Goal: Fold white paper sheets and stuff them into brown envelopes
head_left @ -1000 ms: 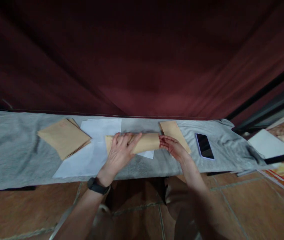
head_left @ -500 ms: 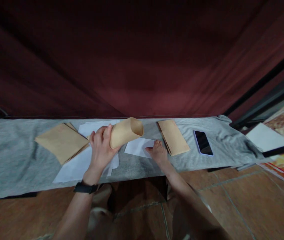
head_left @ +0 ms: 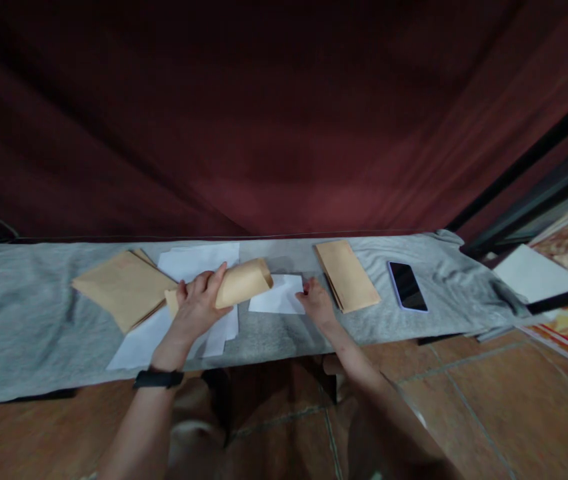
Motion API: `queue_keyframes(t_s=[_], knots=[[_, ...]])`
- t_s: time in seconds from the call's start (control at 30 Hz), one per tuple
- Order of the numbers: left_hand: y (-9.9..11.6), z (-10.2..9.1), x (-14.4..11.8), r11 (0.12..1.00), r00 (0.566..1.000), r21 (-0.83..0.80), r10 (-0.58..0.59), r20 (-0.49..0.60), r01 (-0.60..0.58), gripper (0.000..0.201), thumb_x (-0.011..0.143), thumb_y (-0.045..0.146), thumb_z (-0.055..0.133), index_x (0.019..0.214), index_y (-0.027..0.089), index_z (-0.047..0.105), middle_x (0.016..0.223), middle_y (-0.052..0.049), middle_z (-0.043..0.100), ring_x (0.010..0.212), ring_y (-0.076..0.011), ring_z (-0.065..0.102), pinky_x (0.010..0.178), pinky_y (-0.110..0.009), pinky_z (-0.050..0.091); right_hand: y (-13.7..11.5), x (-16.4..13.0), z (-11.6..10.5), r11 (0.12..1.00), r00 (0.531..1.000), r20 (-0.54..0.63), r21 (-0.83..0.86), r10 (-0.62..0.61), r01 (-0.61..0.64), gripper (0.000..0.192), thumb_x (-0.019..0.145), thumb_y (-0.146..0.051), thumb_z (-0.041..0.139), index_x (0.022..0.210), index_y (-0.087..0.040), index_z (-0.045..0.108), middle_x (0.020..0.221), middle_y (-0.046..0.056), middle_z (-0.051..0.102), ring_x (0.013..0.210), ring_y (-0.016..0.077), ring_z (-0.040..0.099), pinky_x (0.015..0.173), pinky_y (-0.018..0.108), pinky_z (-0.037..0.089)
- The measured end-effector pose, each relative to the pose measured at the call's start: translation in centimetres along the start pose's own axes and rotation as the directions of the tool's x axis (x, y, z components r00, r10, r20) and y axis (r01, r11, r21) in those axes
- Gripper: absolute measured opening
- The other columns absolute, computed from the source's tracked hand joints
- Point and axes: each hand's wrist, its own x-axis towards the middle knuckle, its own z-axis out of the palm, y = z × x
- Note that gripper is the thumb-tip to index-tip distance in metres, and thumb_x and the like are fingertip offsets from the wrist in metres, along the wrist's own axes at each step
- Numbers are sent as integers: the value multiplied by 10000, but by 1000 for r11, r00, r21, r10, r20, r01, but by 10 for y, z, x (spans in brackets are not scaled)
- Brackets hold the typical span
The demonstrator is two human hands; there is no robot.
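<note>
My left hand [head_left: 197, 308] grips a brown envelope [head_left: 241, 283], bulged open at its right end and held low over the grey cloth [head_left: 24, 313]. A small folded white sheet [head_left: 279, 295] lies just right of it, and my right hand [head_left: 318, 303] rests on that sheet's right edge, fingers down on the paper. Loose white sheets [head_left: 199, 261] lie under and behind my left hand. A black band sits on my left wrist.
A stack of brown envelopes [head_left: 121, 287] lies at the left, a narrower stack [head_left: 347, 275] right of my right hand. A dark phone [head_left: 407, 285] lies further right. A dark red curtain hangs behind; tiled floor is below the cloth's front edge.
My left hand lifted the envelope off the folded sheet, then lowered it toward the cloth. My right hand left the envelope's end and came down on the white sheet.
</note>
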Motion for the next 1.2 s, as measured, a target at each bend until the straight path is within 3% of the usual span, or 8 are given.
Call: queue_keyframes(t_s=[0.2,0.4,0.47,0.57,0.7,0.87,1.03,1.2], knots=[[-8,5,0,1000,996,-5,-28,85,28,973,775,354,688,1605,252,191,1396,-176,511,1320,-375,457,1149,-639,197,13,17,-11,920,985,-138,363,-103,147,68,767,-163,565,800,-203,609,750,11,660,723,191,628,688,281,472],[-6,6,0,1000,994,-16,-24,110,26,973,781,370,681,1607,257,179,1427,-175,478,1354,-373,430,1161,-640,177,20,28,-38,816,918,-395,521,-30,251,176,859,-303,473,939,-192,583,878,54,657,806,198,588,759,309,478],[-4,7,1,999,995,-34,-13,101,17,984,777,378,683,1608,265,169,1434,-177,472,1362,-381,424,1158,-659,169,18,27,-41,765,907,-419,572,-39,297,187,861,-346,489,927,-196,578,869,48,650,809,195,580,768,306,478],[-2,9,3,998,996,-55,0,89,5,1005,763,386,696,1608,259,167,1437,-186,471,1361,-389,428,1156,-679,164,14,23,-38,776,933,-349,563,-87,284,211,872,-369,490,926,-193,593,892,62,662,846,205,593,807,314,481],[-1,11,4,999,997,-41,6,72,-3,1015,747,394,712,1604,247,188,1429,-187,476,1351,-398,436,1155,-694,160,16,21,-34,869,957,-246,428,-153,249,221,881,-331,479,939,-196,643,937,87,693,900,234,618,834,330,474],[0,11,4,998,997,-32,54,62,-53,1017,756,383,712,1605,245,170,1415,-176,478,1357,-382,428,1167,-683,138,27,29,-40,922,981,-156,351,-115,164,146,820,-281,505,743,-207,605,723,33,624,740,211,584,714,303,452],[9,10,5,990,990,-57,131,57,-128,1044,741,367,732,1602,287,146,1426,-147,468,1358,-362,423,1180,-670,114,28,29,-40,916,986,-116,368,-123,158,145,771,-272,540,637,-221,562,612,-22,547,656,170,527,639,263,420],[28,13,7,982,983,-94,171,64,-165,1084,719,388,764,1602,296,142,1424,-139,463,1354,-365,426,1185,-660,124,17,17,-17,839,990,-29,529,-135,129,230,817,-343,579,630,-215,616,565,-25,526,621,165,517,585,257,422]])
